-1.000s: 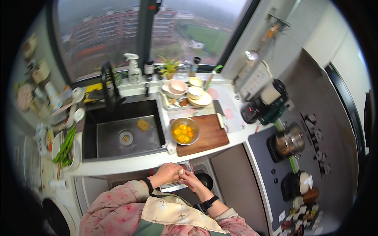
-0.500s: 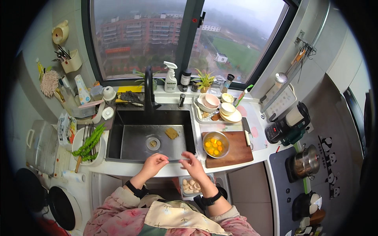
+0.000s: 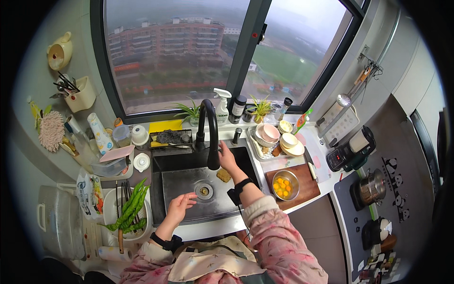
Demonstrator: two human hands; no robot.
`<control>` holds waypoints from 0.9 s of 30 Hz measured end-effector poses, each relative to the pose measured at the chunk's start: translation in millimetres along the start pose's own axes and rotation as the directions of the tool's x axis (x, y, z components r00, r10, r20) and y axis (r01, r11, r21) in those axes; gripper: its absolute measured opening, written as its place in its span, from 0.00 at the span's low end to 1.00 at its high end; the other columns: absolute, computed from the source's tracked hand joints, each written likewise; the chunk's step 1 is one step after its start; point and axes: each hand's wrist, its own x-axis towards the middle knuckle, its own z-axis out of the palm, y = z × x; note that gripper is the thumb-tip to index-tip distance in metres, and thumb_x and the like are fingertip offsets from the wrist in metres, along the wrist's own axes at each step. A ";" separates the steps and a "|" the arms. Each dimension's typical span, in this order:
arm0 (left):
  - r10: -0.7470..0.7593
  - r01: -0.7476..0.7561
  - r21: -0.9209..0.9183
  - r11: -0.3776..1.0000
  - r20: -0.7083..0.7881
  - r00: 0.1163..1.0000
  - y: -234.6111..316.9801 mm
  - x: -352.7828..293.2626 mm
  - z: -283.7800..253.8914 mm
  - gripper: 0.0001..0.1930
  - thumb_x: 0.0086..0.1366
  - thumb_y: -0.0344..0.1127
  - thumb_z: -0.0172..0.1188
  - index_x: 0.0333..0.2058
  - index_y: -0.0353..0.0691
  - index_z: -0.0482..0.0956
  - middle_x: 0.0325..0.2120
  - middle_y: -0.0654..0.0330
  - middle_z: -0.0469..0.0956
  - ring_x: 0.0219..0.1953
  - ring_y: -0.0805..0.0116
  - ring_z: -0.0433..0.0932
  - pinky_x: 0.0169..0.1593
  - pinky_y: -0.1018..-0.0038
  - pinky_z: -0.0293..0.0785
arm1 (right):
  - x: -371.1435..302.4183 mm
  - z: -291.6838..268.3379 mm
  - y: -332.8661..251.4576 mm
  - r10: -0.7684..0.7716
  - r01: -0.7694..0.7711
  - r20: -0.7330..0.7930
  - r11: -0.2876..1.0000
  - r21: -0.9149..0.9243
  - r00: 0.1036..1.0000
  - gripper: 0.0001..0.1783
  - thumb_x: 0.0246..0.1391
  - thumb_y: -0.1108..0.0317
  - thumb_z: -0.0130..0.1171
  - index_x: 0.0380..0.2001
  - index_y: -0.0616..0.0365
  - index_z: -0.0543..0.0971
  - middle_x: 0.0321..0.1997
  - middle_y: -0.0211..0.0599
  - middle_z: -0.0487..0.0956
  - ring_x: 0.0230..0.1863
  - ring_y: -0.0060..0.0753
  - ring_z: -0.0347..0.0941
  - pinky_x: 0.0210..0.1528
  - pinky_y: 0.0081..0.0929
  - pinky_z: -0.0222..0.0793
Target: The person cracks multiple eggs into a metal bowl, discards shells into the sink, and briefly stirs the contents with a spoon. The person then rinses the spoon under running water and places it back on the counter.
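My right hand (image 3: 227, 157) reaches over the sink beside the black faucet (image 3: 211, 135). Its fingers are partly hidden by the spout, so I cannot make out whether they grip the faucet. Over the front left part of the dark sink (image 3: 172, 184), my left hand (image 3: 180, 207) is empty, with its fingers stretched out and a little apart. A round drain strainer (image 3: 204, 190) sits in the basin floor. Close to my right wrist lies a yellowish-brown sponge (image 3: 223, 175). No water stream shows under the spout.
A metal bowl of egg yolks (image 3: 284, 185) stands on a wooden cutting board (image 3: 309, 182) to the right. Behind it, a rack holds bowls (image 3: 270, 133). On the left, green peppers (image 3: 134, 208) lie across a white basin (image 3: 147, 215). A spray bottle (image 3: 222, 106) stands by the window.
My hands have moved apart: the right went forward to the faucet, the left stays nearer me, now over the sink. The view has shifted, and the egg container below the counter is no longer visible.
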 end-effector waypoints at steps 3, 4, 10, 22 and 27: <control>-0.074 0.075 -0.105 0.992 0.017 0.997 3.6 15.3 3.5 0.20 0.81 0.42 0.44 0.58 0.33 0.75 0.58 0.54 0.77 0.51 0.63 0.80 0.56 0.66 0.78 | 21.7 -0.2 1.1 -0.169 0.216 0.194 0.943 -0.254 0.966 0.34 0.59 0.71 0.58 0.69 0.58 0.63 0.62 0.55 0.76 0.61 0.60 0.73 0.63 0.44 0.69; -0.076 0.079 -0.141 0.987 0.025 0.997 3.8 18.6 5.9 0.21 0.81 0.43 0.44 0.59 0.34 0.74 0.59 0.53 0.76 0.52 0.62 0.80 0.56 0.65 0.77 | 22.2 -1.4 0.2 -0.204 0.271 0.262 0.929 -0.253 0.943 0.35 0.59 0.72 0.57 0.69 0.59 0.63 0.62 0.56 0.75 0.61 0.60 0.72 0.63 0.45 0.69; -0.250 0.258 -0.519 0.815 0.086 0.964 6.3 54.6 22.4 0.18 0.78 0.39 0.50 0.60 0.36 0.73 0.57 0.52 0.75 0.55 0.58 0.78 0.57 0.59 0.78 | 28.5 1.0 -11.4 -0.237 0.362 0.325 0.838 -0.408 0.915 0.37 0.55 0.75 0.58 0.69 0.57 0.63 0.63 0.58 0.72 0.63 0.64 0.68 0.65 0.47 0.67; -0.491 0.358 -0.747 0.560 0.048 0.870 -37.7 135.9 50.3 0.16 0.75 0.34 0.52 0.55 0.31 0.73 0.56 0.49 0.74 0.60 0.54 0.74 0.63 0.56 0.74 | 18.4 8.3 9.5 -0.269 0.311 0.234 0.936 -0.165 0.934 0.34 0.51 0.69 0.68 0.62 0.63 0.70 0.54 0.53 0.80 0.58 0.58 0.74 0.61 0.45 0.70; -0.508 0.322 -0.787 0.527 0.013 0.861 -85.7 165.7 46.8 0.10 0.74 0.32 0.51 0.47 0.32 0.74 0.46 0.51 0.77 0.49 0.57 0.78 0.56 0.60 0.79 | -46.7 28.2 16.7 -0.060 0.060 0.001 0.998 0.032 0.998 0.16 0.57 0.67 0.66 0.46 0.65 0.81 0.45 0.46 0.84 0.44 0.46 0.82 0.48 0.37 0.77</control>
